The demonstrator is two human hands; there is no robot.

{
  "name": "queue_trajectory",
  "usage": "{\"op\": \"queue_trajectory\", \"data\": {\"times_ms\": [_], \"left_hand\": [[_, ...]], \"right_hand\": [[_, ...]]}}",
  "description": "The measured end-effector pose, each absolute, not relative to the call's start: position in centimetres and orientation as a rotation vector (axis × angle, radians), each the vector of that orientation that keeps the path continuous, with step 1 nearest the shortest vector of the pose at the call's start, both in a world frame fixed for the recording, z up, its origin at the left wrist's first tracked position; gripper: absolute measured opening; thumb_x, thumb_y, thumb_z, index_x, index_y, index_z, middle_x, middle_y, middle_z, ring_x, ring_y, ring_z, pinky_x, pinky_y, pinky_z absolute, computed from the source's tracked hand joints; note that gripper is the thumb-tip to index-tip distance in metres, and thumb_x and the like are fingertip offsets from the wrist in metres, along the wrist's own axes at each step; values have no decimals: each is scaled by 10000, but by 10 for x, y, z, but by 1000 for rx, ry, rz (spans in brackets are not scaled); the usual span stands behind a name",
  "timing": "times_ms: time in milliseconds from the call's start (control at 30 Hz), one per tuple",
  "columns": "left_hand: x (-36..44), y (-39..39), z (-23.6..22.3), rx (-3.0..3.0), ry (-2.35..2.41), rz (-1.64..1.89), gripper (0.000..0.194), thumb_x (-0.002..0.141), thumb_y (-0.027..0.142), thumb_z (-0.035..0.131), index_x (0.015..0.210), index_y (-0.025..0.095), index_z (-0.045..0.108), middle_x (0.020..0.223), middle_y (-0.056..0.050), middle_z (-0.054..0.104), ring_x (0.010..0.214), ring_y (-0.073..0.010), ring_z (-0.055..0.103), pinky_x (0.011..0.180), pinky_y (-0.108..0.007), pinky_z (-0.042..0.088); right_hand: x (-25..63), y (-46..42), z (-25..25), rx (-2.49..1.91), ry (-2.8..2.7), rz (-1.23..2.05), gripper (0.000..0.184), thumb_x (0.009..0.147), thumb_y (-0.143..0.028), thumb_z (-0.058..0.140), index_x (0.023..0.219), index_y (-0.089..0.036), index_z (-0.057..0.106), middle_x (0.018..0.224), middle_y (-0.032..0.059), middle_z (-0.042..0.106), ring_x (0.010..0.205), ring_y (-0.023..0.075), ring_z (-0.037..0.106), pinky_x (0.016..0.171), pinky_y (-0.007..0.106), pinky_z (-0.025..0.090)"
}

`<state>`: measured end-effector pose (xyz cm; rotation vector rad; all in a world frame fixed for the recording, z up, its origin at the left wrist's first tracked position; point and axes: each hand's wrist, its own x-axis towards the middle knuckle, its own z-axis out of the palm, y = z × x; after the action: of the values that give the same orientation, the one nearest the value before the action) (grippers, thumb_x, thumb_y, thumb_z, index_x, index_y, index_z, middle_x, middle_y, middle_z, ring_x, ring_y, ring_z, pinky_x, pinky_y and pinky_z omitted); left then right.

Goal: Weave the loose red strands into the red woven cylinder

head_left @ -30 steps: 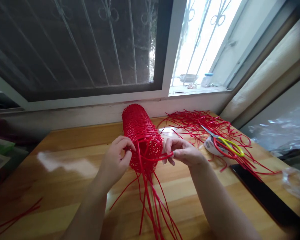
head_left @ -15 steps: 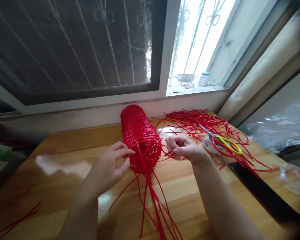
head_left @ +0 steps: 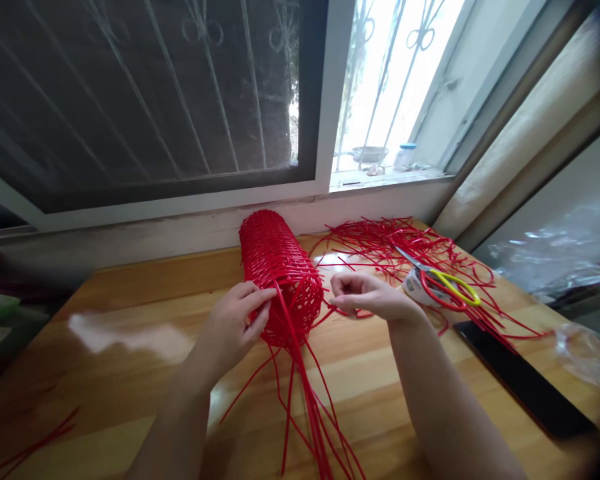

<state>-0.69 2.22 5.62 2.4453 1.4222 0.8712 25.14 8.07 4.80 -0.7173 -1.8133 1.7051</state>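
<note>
A red woven basket [head_left: 275, 247] lies on its side, its open mouth towards me and long loose strands [head_left: 305, 383] trailing from the rim down the table. At the left of that mouth is my left hand [head_left: 237, 330], thumb and forefinger closed on a red strand by the rim; the fingertips partly hide it. To the right of the basket, my right hand [head_left: 360, 297] has its fingers curled, pinching a thin red strand whose end shows below the fingertips.
Scissors [head_left: 447, 287] with red and yellow handles rest on a white roll [head_left: 416, 288], beside a heap of red strands [head_left: 380, 237]. A black flat slab [head_left: 525, 380] lies at the right. Two or so loose strands [head_left: 45, 440] lie front left. The window wall [head_left: 190, 233] bounds the table [head_left: 145, 287] behind.
My left hand has moved slightly right and up along the rim, its thumb and forefinger closing together. The right hand has barely moved. The view has shifted a little.
</note>
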Motion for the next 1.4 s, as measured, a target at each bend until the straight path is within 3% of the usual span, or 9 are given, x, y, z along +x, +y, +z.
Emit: {"op": "queue_trajectory", "data": {"times_ms": [133,333,533,633,933,1200,1400], "left_hand": [[-6,24,55,2476,1411,834,297,894,234,421,1136,182,584,936,-65,589,861,-155,558,786,-281,457],[3,26,50,2600,1444,773,312,907,286,406,1136,190,595,866,-64,610,801,-178,558,733,-306,453],[10,25,50,2683,1513,686,281,910,288,379,943,163,628,821,-69,639,773,-206,573,712,-335,440],[10,23,52,2637,1527,673,252,909,267,366,859,162,590,784,-57,638,712,-192,565,662,-315,425],[-6,27,56,2313,1360,716,115,903,271,396,908,208,492,743,22,583,629,-106,529,609,-214,405],[-3,26,50,2463,1538,707,152,894,283,399,927,217,532,729,18,638,564,-103,551,565,-214,373],[-4,24,55,2315,1416,697,89,853,294,462,894,219,436,643,52,544,544,-101,503,540,-215,382]], "right_hand": [[272,90,44,-751,-1680,1635,291,765,-337,641,647,-173,431,510,-63,420,444,55,395,427,196,257],[279,97,41,-980,-1911,1584,310,770,-410,627,689,-164,458,571,-60,391,484,51,324,437,201,233],[273,97,39,-1046,-1985,1457,352,760,-490,604,704,-176,456,644,-43,399,538,68,334,464,217,247],[273,97,40,-1045,-1976,1475,358,755,-498,605,708,-177,455,647,-40,402,543,70,343,466,216,254],[272,97,39,-998,-1964,1492,338,771,-478,592,720,-169,466,642,-37,427,555,74,387,484,211,292],[271,93,41,-908,-2169,1753,346,773,-460,608,692,-162,450,578,-61,401,482,52,346,435,200,244],[273,92,44,-863,-2102,1815,328,788,-434,604,702,-160,446,607,-51,418,485,45,340,434,198,239]]}}
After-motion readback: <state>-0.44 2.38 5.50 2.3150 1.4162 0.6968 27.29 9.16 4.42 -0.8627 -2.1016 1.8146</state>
